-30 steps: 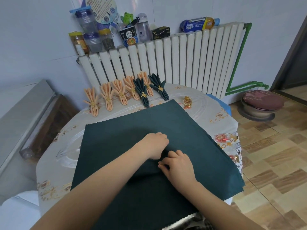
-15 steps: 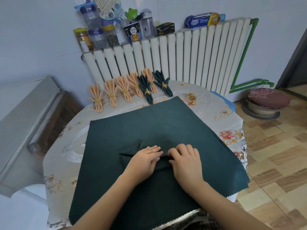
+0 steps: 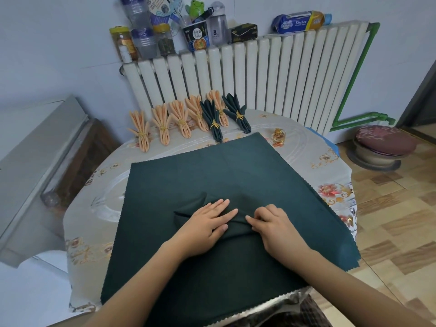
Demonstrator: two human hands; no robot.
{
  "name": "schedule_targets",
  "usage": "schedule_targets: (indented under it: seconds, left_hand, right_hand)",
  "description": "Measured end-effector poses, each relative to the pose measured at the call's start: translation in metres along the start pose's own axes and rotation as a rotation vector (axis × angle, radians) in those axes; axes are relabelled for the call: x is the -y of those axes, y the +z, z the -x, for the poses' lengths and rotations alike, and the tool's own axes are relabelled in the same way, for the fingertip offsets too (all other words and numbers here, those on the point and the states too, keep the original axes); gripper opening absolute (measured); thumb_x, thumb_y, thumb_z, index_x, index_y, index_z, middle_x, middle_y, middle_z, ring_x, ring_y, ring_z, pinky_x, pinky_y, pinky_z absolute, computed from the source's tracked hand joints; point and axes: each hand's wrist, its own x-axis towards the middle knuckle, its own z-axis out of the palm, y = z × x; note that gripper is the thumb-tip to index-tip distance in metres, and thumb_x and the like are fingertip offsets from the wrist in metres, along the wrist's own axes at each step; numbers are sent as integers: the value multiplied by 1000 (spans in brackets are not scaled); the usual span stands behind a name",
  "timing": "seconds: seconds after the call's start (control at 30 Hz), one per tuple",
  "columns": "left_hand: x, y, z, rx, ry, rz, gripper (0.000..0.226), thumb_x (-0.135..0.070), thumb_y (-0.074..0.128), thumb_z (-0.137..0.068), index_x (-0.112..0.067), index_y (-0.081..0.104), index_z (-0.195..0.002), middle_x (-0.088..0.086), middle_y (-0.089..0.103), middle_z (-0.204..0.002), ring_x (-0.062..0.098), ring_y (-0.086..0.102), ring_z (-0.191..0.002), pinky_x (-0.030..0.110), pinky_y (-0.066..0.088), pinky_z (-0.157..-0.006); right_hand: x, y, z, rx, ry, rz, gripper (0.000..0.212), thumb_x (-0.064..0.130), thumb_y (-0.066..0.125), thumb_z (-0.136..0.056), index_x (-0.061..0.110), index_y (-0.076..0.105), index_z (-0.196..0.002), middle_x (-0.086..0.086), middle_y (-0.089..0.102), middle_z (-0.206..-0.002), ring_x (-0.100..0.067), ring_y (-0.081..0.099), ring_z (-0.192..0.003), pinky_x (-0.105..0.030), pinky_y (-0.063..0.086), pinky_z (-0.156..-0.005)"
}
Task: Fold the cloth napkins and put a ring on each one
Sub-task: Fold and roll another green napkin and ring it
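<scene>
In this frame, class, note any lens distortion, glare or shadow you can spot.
Head view: the wide lens bows the radiator outward; soft glare streaks the glossy tablecloth; the hands cast only faint shadows on the green napkin; focus looks sharp throughout.

White radiator [image 3: 271, 74], patterned tile floor [image 3: 396, 232]

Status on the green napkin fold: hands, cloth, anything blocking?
Left hand flat, pressing the pleat. Right hand pinching a fold of the dark green napkin, spread on the table. Loose gold ring waits beyond its far corner. Nothing in the way.
</scene>
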Motion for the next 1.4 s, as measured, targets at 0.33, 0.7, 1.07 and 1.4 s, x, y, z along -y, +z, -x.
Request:
schedule_targets:
  seconds: [0.33,0.7,1.07,1.4]
  left_hand:
    - [0,1,5,-43,-51,-28,85,-73,-10,-78,-32,7,-150,-6,-1,-159,4,-17,-142,21,-9,-116]
    - [-5,-8,-3,26,-85,-18,42,-46,28,-100,-50,26,-142,-4,4,-159,9,-4,-146,24,-8,-116]
    - [1,-40,-30,16,-185,157,10,-37,75,-76,-30,76,-83,-13,54,-132,-2,42,-125,30,8,-115]
    - [-12,-64,-73,364,-206,-23,45,-30,83,-66,-21,51,-97,-3,49,-106,20,48,-99,37,45,-82]
  right_hand:
    - [-21,-13,2,91,-18,-44,42,0,59,-67,17,73,-103,6,62,-71,-19,57,-64,-24,44,-68]
    - [-1,-21,-19,195,92,-266,28,24,48,-85,17,73,-95,5,63,-81,-15,53,-79,-24,47,-75]
    - [9,-23,-45,463,331,-258,13,26,64,-87,21,71,-97,3,61,-99,-16,54,-99,-26,43,-80]
    - [6,-24,-84,835,401,-201,27,25,71,-80,19,50,-96,-5,56,-109,-21,52,-96,-29,41,-73]
